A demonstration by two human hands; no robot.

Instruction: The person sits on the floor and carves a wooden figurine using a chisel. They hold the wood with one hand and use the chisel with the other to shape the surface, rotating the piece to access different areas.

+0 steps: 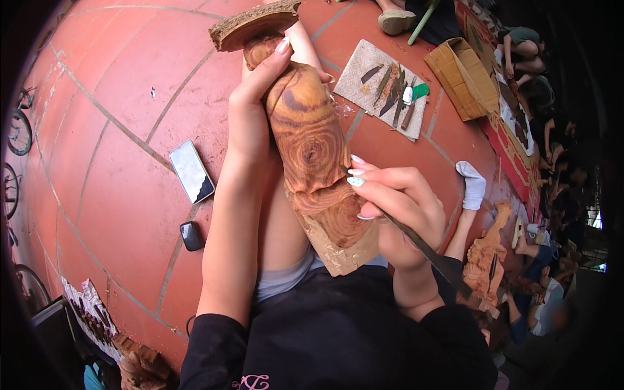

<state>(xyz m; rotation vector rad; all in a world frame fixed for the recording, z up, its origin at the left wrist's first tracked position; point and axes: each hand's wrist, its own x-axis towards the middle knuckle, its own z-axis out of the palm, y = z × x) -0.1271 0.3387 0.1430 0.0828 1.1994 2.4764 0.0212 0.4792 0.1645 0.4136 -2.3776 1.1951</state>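
A carved wooden piece (309, 123) with swirling brown grain lies across my lap, its pale rough end (344, 255) toward my body. My left hand (260, 97) is closed around its narrow neck near the far end, thumb on top, just below a wide rough-edged rim (255, 25). In my right hand (406, 205), a long, thin, dark carving tool (447, 270) is pinched between the fingers. Its tip meets the wood's right side, beside a stepped groove; its flat tail widens toward my right forearm. The exact kind of tip is hidden by my fingers.
On the red tiled floor lie a phone (192, 172) and a small black case (191, 236) to the left. A pale mat (351, 81) with several carving tools and a cardboard box (465, 78) are ahead right. Another carving (484, 260) and people sit at right.
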